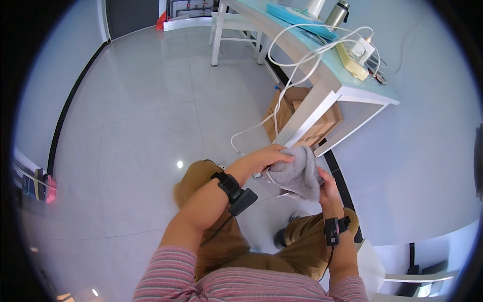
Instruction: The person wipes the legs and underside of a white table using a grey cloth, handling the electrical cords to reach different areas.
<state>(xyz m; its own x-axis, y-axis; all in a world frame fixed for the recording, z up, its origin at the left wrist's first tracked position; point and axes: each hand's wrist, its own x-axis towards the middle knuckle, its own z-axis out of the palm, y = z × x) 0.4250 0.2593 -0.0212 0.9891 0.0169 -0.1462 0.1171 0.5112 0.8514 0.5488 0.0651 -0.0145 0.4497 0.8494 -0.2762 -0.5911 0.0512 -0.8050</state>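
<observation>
A bunched grey cloth, fuzzy like a towel, is held in front of my knees. My left hand grips its upper left part, with the thumb lying over the fabric. On the opposite side, my right hand holds the right edge, its fingers partly hidden behind the cloth. A pale edging shows along the lower left border of the cloth. Black strapped devices with cables sit on my left forearm and right wrist.
A white table stands ahead to the right. On it are a yellowish power strip, a steel bottle and a blue object. White cables hang off its edge. Beneath sits a cardboard box; a white chair is farther back.
</observation>
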